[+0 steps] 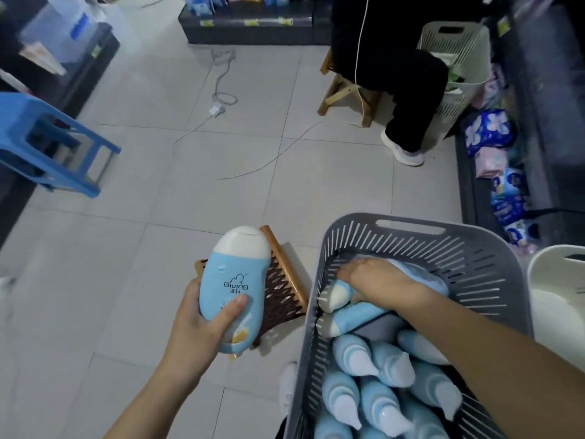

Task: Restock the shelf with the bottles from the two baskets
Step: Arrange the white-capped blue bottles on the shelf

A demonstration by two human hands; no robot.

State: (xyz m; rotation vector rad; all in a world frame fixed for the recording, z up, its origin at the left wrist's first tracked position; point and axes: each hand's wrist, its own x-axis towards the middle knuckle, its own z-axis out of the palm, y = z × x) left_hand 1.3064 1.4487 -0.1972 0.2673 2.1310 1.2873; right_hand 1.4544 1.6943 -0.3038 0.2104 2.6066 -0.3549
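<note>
Both arms are bare as far as they show. The left arm (148,394) and the right arm (493,353) are smooth. The left hand (198,321) has a short, plain thumbnail. The right hand (370,275) shows its bare back. Low down is a white shoe (288,386), blurry, with a bit of dark cloth (280,427) under it. I cannot tell what the cloth is.

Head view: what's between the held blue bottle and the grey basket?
Head view shows a wooden stool with brown woven seat on the floor there; the blue bottle in the left hand overlaps it.
</note>
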